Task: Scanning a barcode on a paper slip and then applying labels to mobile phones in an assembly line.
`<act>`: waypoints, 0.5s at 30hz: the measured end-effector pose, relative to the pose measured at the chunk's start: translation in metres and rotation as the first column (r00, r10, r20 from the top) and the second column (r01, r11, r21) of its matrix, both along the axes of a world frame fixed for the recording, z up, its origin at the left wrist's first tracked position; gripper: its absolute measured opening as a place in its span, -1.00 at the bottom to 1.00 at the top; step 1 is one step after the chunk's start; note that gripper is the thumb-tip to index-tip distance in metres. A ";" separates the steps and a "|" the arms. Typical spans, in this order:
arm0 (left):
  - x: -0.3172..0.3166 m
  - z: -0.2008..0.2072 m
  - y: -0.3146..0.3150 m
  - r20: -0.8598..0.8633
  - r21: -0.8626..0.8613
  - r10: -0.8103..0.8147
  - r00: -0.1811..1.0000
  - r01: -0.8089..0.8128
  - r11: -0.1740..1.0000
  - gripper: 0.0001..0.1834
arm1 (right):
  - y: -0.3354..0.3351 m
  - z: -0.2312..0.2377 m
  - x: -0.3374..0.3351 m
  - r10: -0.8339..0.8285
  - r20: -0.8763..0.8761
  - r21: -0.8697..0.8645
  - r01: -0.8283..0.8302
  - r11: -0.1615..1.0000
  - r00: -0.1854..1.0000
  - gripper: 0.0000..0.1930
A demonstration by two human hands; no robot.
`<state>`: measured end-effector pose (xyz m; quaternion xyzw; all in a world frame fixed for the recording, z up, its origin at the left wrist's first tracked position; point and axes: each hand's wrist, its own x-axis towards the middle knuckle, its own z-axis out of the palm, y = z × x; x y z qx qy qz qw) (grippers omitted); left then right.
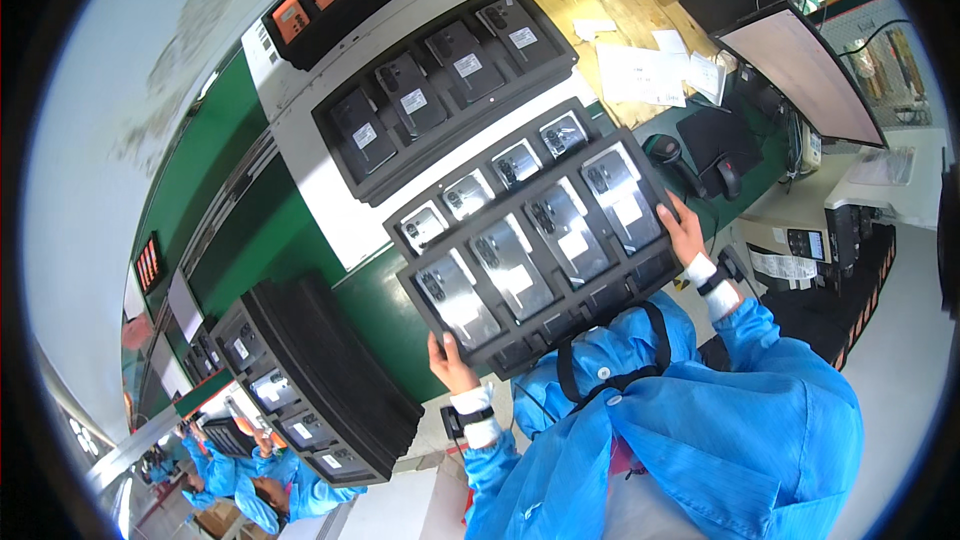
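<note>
Left hand [453, 365]: yours, bare, partly curled and gripping the near left corner of a black rectangular tray [558, 326]; how far its fingers reach underneath cannot be told.

Right hand [684, 228]: yours, bare, half closed, gripping the right short edge of the same tray, well apart from the left.

Tray in hand: held between your two hands, in front of your body, slanting up to the right in view; one row of four glossy silver-grey rectangular phones [512, 265], each in its own recess (white labels on them).

Just beyond it, partly covered by it: a second black tray of silver phones [492, 178]; whether the two touch, you cannot tell from here.

Farther off: a black tray of four dark grey labelled phones [465, 122], on a white surface.

To your left: a tall stack of black trays [340, 360], tilted in view.

To your right: a black handheld scanner [668, 152] and a wide flat monitor [805, 70], near white paper sheets [640, 75].
</note>
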<state>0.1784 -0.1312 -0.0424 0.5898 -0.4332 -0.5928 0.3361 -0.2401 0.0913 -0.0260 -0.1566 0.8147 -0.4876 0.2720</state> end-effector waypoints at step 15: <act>-0.052 -0.063 -0.131 0.128 0.065 -0.021 0.992 0.012 0.998 -0.14 | -0.126 -0.060 -0.048 0.050 -0.051 0.060 -0.047 0.997 0.997 -0.38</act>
